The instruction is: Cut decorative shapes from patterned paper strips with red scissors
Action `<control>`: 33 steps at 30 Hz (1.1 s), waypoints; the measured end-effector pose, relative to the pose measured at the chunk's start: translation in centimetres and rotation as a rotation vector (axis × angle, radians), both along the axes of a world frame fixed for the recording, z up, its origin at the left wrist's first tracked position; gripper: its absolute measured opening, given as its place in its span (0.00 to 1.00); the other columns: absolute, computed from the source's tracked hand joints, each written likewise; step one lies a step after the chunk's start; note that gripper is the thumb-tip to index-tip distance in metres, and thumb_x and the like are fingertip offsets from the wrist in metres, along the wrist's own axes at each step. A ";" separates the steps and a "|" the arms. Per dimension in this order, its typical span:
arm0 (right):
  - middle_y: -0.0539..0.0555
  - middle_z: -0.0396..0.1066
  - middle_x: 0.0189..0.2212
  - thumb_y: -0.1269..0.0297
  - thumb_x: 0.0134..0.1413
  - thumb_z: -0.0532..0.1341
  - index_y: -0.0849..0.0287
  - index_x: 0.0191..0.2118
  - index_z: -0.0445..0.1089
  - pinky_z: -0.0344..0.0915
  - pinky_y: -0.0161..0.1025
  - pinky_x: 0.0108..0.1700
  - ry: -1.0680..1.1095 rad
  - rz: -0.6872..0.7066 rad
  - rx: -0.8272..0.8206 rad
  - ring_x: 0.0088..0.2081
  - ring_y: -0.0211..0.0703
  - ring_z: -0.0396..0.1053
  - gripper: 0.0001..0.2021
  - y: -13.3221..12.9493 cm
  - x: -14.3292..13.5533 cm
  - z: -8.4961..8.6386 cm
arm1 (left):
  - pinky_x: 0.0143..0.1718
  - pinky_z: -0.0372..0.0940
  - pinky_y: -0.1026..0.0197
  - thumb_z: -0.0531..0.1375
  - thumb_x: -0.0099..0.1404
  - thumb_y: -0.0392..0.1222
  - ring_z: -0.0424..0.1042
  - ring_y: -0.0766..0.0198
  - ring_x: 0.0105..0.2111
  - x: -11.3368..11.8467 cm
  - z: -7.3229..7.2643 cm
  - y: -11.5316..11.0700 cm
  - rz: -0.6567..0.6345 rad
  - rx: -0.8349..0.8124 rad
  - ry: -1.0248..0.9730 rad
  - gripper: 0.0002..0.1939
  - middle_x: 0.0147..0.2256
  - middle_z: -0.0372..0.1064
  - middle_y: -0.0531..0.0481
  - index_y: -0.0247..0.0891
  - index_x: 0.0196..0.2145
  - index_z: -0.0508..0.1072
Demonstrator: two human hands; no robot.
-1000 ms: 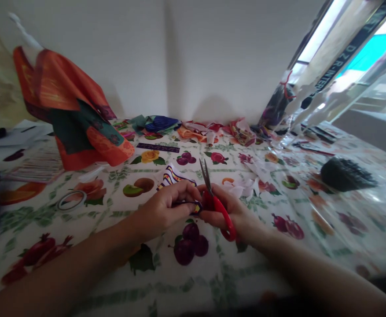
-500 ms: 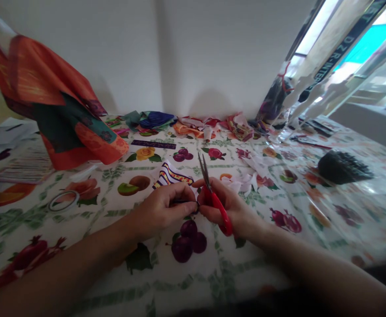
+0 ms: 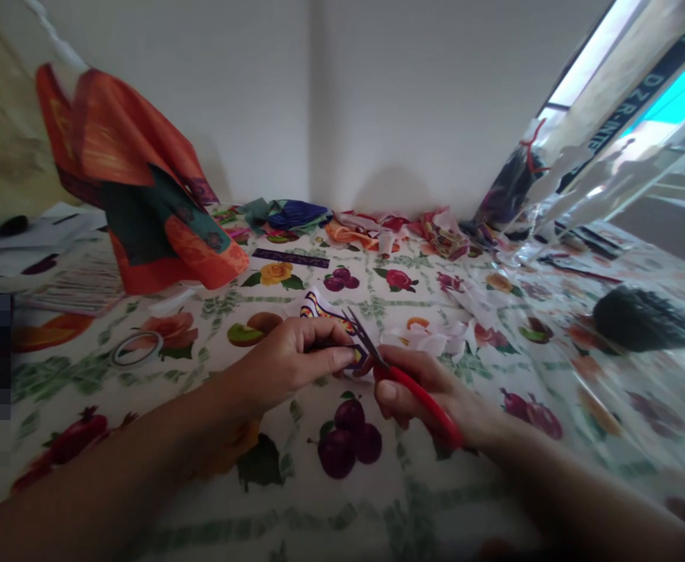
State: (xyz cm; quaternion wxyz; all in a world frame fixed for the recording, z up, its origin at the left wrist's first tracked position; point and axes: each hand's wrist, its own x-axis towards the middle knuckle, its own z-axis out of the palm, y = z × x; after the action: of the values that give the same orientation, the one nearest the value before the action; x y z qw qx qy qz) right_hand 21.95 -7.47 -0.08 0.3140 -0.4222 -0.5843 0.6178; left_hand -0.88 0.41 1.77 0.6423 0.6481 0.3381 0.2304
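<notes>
My left hand (image 3: 295, 355) pinches a small patterned fabric piece (image 3: 322, 306) with white, purple and yellow stripes. Part of the piece shows above the knuckles, and a dark-edged corner sticks out past the thumb. Just to its right, my right hand (image 3: 424, 382) is closed on a pair of scissors (image 3: 424, 402) with red handles. The blades point up and to the left, their tips slightly apart, close to the left fingertips. Whether the blades touch the fabric I cannot tell. White scraps (image 3: 429, 336) lie on the table just beyond the right hand.
An orange and green cloth garment (image 3: 155, 211) stands at the left. A tape roll (image 3: 137, 349) lies in front of it. Crumpled fabric scraps (image 3: 371, 230) and a dark patterned strip (image 3: 290, 257) lie towards the wall. A black bristly bundle (image 3: 647, 320) sits right on the fruit-print tablecloth (image 3: 201, 507).
My right hand has drawn slightly away from the left, and the scissors have tilted over to the left with their handles lower right. The view has shifted left.
</notes>
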 end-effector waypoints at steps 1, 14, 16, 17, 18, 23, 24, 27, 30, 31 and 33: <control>0.48 0.67 0.28 0.44 0.68 0.68 0.60 0.41 0.70 0.58 0.30 0.26 0.008 0.018 -0.018 0.27 0.35 0.61 0.21 0.0 0.0 0.0 | 0.32 0.60 0.64 0.67 0.63 0.45 0.67 0.67 0.30 -0.1 0.1 0.1 0.012 0.009 -0.001 0.07 0.30 0.73 0.54 0.39 0.32 0.78; 0.48 0.68 0.28 0.40 0.66 0.69 0.61 0.54 0.74 0.60 0.29 0.27 0.020 0.043 -0.051 0.26 0.35 0.62 0.27 0.0 -0.2 0.4 | 0.43 0.69 0.56 0.66 0.62 0.47 0.78 0.56 0.39 -0.6 1.4 0.5 0.116 0.055 0.081 0.09 0.35 0.81 0.46 0.38 0.34 0.80; 0.48 0.68 0.28 0.41 0.67 0.69 0.61 0.54 0.74 0.59 0.28 0.27 0.023 0.043 -0.050 0.26 0.35 0.62 0.26 -0.1 -0.2 0.4 | 0.41 0.69 0.58 0.66 0.62 0.46 0.77 0.57 0.37 -0.6 1.4 0.6 0.135 0.061 0.080 0.09 0.33 0.80 0.47 0.38 0.33 0.81; 0.49 0.68 0.28 0.41 0.67 0.69 0.61 0.54 0.74 0.59 0.28 0.26 0.022 0.045 -0.052 0.26 0.35 0.62 0.26 -0.1 -0.2 0.4 | 0.40 0.69 0.58 0.66 0.61 0.46 0.77 0.58 0.36 -0.6 1.3 0.6 0.151 0.066 0.081 0.08 0.33 0.80 0.48 0.39 0.33 0.81; 0.49 0.68 0.28 0.42 0.67 0.69 0.61 0.53 0.74 0.59 0.28 0.26 0.021 0.044 -0.055 0.26 0.34 0.61 0.25 -0.1 -0.2 0.4 | 0.39 0.69 0.59 0.67 0.61 0.46 0.77 0.58 0.35 -0.6 1.3 0.5 0.166 0.072 0.084 0.08 0.32 0.80 0.48 0.39 0.32 0.81; 0.49 0.69 0.27 0.41 0.67 0.68 0.61 0.52 0.74 0.59 0.27 0.25 0.030 0.041 -0.070 0.25 0.33 0.61 0.25 0.0 -0.2 0.2 | 0.36 0.71 0.59 0.67 0.61 0.46 0.78 0.57 0.34 -0.6 1.3 0.4 0.206 0.116 0.107 0.08 0.31 0.80 0.48 0.40 0.31 0.81; 0.48 0.69 0.27 0.41 0.67 0.68 0.61 0.52 0.74 0.59 0.27 0.25 0.032 0.042 -0.067 0.24 0.33 0.61 0.25 0.0 -0.3 0.2 | 0.36 0.72 0.59 0.67 0.62 0.46 0.79 0.56 0.35 -0.6 1.3 0.4 0.211 0.122 0.108 0.08 0.31 0.80 0.48 0.40 0.31 0.81; 0.48 0.68 0.26 0.41 0.67 0.68 0.62 0.52 0.74 0.58 0.26 0.24 0.043 0.044 -0.059 0.23 0.32 0.60 0.25 0.1 -0.3 0.0 | 0.37 0.73 0.58 0.67 0.62 0.46 0.79 0.55 0.35 -0.6 1.1 0.4 0.215 0.128 0.111 0.08 0.31 0.81 0.48 0.40 0.31 0.81; 0.48 0.68 0.26 0.42 0.68 0.68 0.62 0.52 0.74 0.57 0.26 0.23 0.043 0.045 -0.058 0.23 0.32 0.60 0.25 0.0 -0.3 -0.1 | 0.37 0.73 0.58 0.67 0.62 0.46 0.80 0.55 0.35 -0.7 1.0 0.5 0.217 0.127 0.110 0.07 0.31 0.81 0.48 0.40 0.31 0.81; 0.48 0.68 0.26 0.42 0.68 0.68 0.62 0.52 0.74 0.57 0.26 0.23 0.044 0.044 -0.059 0.23 0.32 0.60 0.25 0.0 -0.3 -0.2 | 0.37 0.73 0.58 0.67 0.62 0.46 0.80 0.55 0.35 -0.7 0.9 0.5 0.216 0.128 0.110 0.07 0.31 0.81 0.48 0.40 0.32 0.81; 0.48 0.68 0.26 0.42 0.68 0.68 0.62 0.52 0.74 0.57 0.26 0.23 0.056 0.041 -0.057 0.23 0.32 0.59 0.25 0.0 -0.3 -0.3 | 0.38 0.73 0.58 0.67 0.61 0.46 0.80 0.55 0.36 -0.7 0.9 0.5 0.216 0.130 0.114 0.07 0.31 0.81 0.48 0.40 0.32 0.82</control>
State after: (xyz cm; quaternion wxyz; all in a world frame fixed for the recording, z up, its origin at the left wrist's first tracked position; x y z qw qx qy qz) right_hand 21.62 -7.49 -0.42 0.3050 -0.4015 -0.5660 0.6522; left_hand -1.56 0.96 2.65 0.5501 0.6602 0.4262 0.2826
